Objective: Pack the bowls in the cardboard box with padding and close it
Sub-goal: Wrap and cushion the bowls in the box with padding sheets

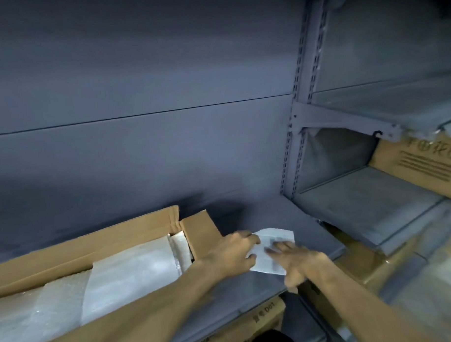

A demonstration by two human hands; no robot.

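At lower centre the left hand (pixel 232 255) pinches a white padding sheet (pixel 272 248) on the grey shelf (pixel 251 290) while the right hand (pixel 296 263) presses it flat, fingers spread — probably readying it for the open cardboard box (pixel 94 242) at lower left; no bowls visible.

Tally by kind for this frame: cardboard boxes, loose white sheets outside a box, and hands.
Cardboard boxes: 4 (open box, printed box, box under shelf, box at right)
Loose white sheets: 1
Hands: 2 (left, right)
Total: 7
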